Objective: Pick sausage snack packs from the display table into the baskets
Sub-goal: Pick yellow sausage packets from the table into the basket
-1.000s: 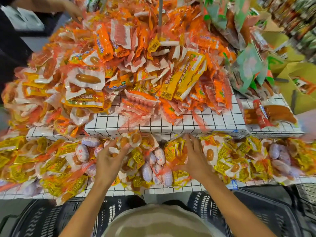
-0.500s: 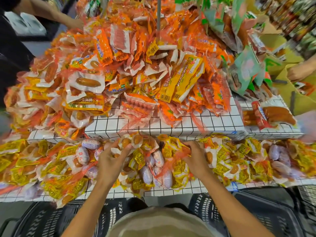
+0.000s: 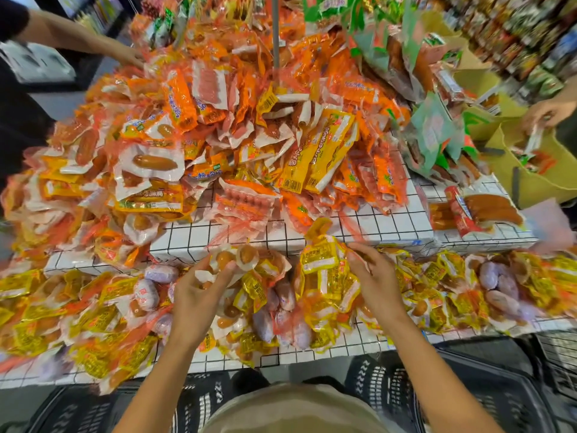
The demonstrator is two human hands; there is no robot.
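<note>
- Sausage snack packs (image 3: 324,285) lie heaped along the front shelf of the display table (image 3: 390,225), yellow wrappers in orange netting, directly between the two hands.
- Left hand (image 3: 196,295) pinches a small clear pack with a brown sausage (image 3: 223,260) at its fingertips, lifted a little above the heap.
- Right hand (image 3: 376,281) has its fingers curled onto the right edge of the yellow netted bundle; thumb and fingers look closed on it, though part of the hold is hidden by the wrappers.
- That bundle sits just left of the right palm, its long axis running roughly away from the person, with the top corner tipped up toward the raised white grid tier.
- Right hand is plainly the nearer one to it; the left is busy with its own pack, just beside.
- Baskets (image 3: 487,398) are down below the table's front edge, dark and slotted, one on each side of the person, so each pack has to come back toward the body and drop down.
- Watch the netting: it looks likely to snag neighbouring packs and drag them off the edge.
- Two other people's hands are working the far left corner and the right side, well apart from this heap.
</note>
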